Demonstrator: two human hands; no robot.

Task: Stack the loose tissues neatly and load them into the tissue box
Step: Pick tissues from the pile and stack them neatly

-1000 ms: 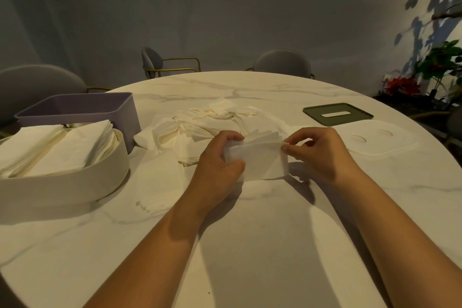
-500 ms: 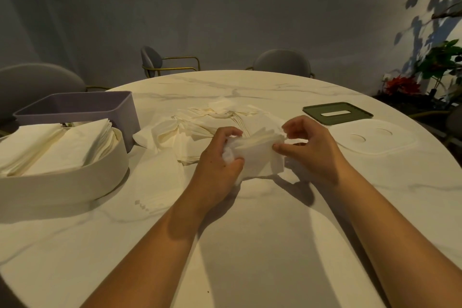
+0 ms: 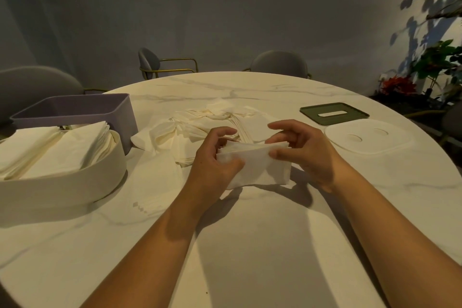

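Observation:
I hold a small stack of white tissues [image 3: 260, 167] just above the middle of the marble table [image 3: 250, 245]. My left hand [image 3: 215, 165] grips its left end, thumb in front and fingers behind. My right hand [image 3: 302, 152] pinches the stack's top right edge between thumb and fingers. Behind the hands lies a messy pile of loose tissues [image 3: 200, 130]. At the left stands a white oval tissue box [image 3: 62, 187] with folded tissues [image 3: 55, 147] lying in it.
A purple rectangular box [image 3: 75, 110] stands behind the white one. A green lid with a slot [image 3: 333, 113] and a white oval lid [image 3: 370, 136] lie at the right. Chairs ring the table's far side, and plants stand at the far right.
Both hands have kept hold of the stack. The right hand shifted along its top edge, and the stack now sits flatter and wider between the hands.

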